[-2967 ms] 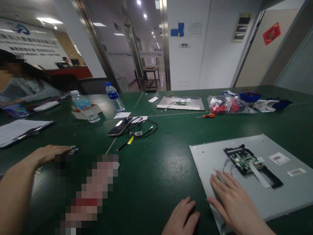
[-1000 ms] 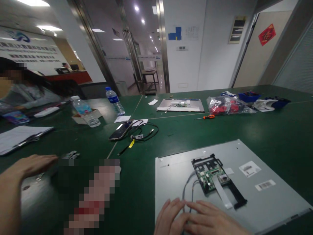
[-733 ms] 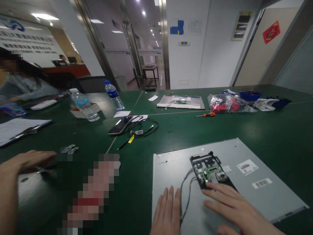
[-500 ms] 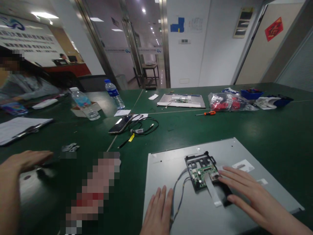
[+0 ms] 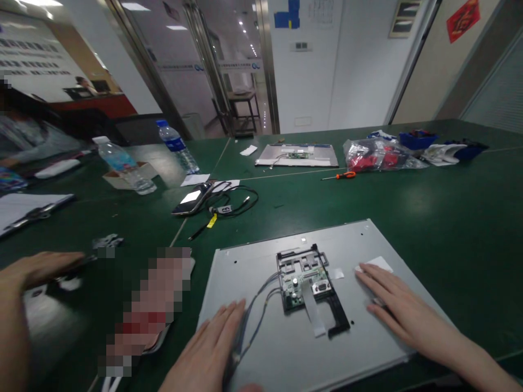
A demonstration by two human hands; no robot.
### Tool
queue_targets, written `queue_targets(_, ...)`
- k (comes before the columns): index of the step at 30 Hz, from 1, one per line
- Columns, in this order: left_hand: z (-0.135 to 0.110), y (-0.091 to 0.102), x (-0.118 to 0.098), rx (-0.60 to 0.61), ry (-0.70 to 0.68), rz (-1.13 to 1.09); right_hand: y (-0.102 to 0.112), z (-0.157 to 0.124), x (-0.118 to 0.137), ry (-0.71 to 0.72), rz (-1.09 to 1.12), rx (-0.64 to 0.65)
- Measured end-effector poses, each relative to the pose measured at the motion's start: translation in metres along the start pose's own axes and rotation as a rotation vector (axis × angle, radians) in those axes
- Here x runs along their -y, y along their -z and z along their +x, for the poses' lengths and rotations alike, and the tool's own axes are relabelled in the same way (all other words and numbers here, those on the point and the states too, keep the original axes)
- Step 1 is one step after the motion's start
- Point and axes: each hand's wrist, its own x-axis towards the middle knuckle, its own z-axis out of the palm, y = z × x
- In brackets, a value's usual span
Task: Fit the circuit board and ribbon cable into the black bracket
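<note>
Well past hands [image 5: 207,348] [image 5: 402,307], bagged red things [image 5: 387,158]

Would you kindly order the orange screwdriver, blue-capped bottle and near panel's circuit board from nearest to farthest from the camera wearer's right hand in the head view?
1. Circuit board: just left of the right hand.
2. Orange screwdriver: beyond the near panel.
3. Blue-capped bottle: far across, to the left.

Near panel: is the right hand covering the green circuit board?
No, the right hand lies over the gray panel to the right of the green circuit board.
</note>
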Motion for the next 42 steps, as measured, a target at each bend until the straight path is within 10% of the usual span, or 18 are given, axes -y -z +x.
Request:
queue_targets(11, 0.082, 0.063, -0.062, 0.016, -0.342, -0.241, -0.001, 0.005, 0.014, 0.042, -0.016, 0.008)
queue_targets(19, 0.128, 0.033, -0.062, 0.04, -0.404, -0.387, 0.005, 0.009, 0.01, 0.074, -0.006, 0.059)
queue_targets(34, 0.127, 0.013, -0.055, -0.086, -0.396, -0.522, 0.049, 0.043, 0.028, 0.199, -0.022, 0.064)
queue_targets(42, 0.124, 0.003, -0.051, -0.139, -0.321, -0.522, 0.046, 0.091, 0.082, 0.716, 0.046, 0.049)
